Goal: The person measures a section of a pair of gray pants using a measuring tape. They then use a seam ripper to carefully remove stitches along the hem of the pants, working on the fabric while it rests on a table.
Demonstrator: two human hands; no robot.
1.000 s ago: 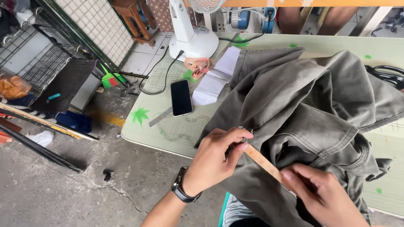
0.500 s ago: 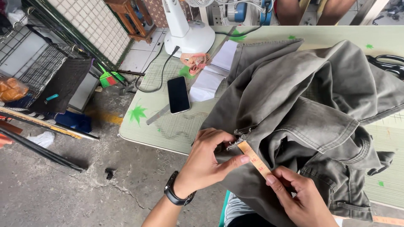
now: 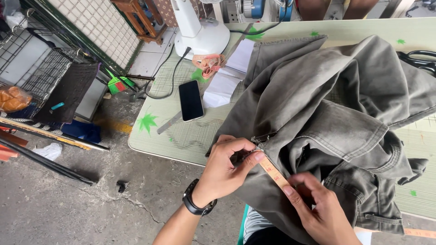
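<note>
Both hands pinch my measuring tape (image 3: pixel 273 172): left hand (image 3: pixel 227 165) closed on its upper end at the zip, right hand (image 3: pixel 318 208) closed on the lower end. Between them the tape lies stretched along the grey denim garment (image 3: pixel 327 113), whose folds heap just beyond my fingers and cover much of the bench (image 3: pixel 181 136). Beyond my left hand lie a dark phone (image 3: pixel 190 100) and white paper sheets (image 3: pixel 227 77), then a rolled pink tape (image 3: pixel 210 63) and a white fan base (image 3: pixel 200 31). Black scissors (image 3: pixel 420 61) sit far beyond my right.

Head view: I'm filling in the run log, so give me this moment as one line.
left hand: pins tape measure end on grey garment | right hand: holds tape taut | phone: on table
</note>
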